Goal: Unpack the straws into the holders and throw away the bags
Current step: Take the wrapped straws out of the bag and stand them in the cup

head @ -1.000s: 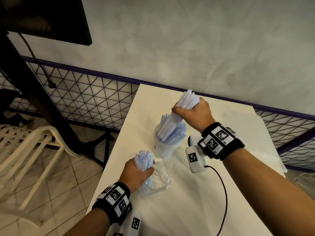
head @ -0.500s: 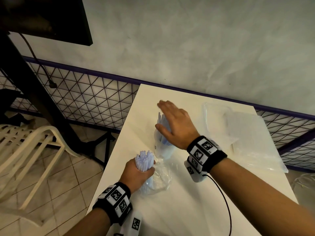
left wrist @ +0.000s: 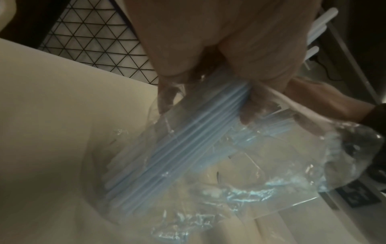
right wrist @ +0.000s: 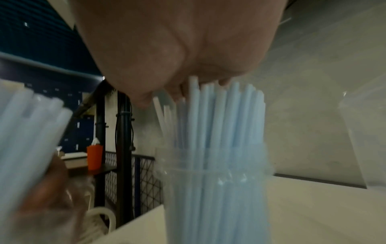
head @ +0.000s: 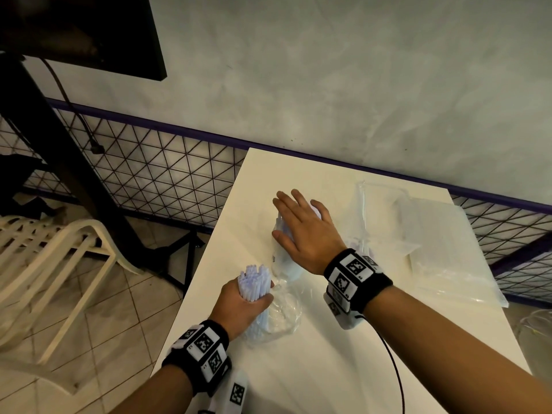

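A clear plastic cup holder full of pale blue straws stands on the white table. My right hand lies flat, fingers straight, on the straw tops and hides most of the cup in the head view. My left hand grips a bundle of pale blue straws together with the crumpled clear bag around their lower part. In the left wrist view those straws run down inside the bag, fingers curled round them.
Clear plastic bags lie at the table's far right. A black mesh fence and grey wall back the table. A cream plastic chair stands on the tiled floor to the left. A cable trails from my right wrist.
My right hand let go of the bundle it was lowering into the cup, opened and now lies flat on the straw tops. The left hand has kept still.
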Action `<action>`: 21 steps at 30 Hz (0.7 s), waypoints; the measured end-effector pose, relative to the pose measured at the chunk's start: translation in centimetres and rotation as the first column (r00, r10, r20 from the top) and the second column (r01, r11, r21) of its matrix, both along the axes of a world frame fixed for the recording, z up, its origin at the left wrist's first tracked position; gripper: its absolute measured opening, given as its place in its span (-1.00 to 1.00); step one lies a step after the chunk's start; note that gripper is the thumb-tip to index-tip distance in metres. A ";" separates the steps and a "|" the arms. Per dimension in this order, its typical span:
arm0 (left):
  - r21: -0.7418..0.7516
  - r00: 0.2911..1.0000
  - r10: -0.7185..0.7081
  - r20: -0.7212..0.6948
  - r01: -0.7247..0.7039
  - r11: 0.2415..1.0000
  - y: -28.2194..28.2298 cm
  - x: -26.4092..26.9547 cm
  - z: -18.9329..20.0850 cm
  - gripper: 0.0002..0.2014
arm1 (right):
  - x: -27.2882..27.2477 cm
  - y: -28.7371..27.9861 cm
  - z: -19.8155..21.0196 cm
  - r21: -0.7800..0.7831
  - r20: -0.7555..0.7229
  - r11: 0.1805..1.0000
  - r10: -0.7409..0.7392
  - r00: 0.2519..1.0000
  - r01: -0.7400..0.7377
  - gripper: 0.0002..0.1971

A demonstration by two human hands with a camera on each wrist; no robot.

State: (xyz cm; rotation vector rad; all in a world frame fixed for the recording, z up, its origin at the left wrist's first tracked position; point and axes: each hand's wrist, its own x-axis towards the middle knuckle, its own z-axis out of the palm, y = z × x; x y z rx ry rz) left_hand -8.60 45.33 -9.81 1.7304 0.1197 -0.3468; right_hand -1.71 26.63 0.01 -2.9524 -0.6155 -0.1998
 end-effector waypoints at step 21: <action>-0.074 0.981 -0.160 0.113 0.169 0.983 0.6 -0.2 1.5 -0.59 | -6.8 0.7 -3.7 0.737 -0.582 0.554 0.230 0.780 0.387 -0.53</action>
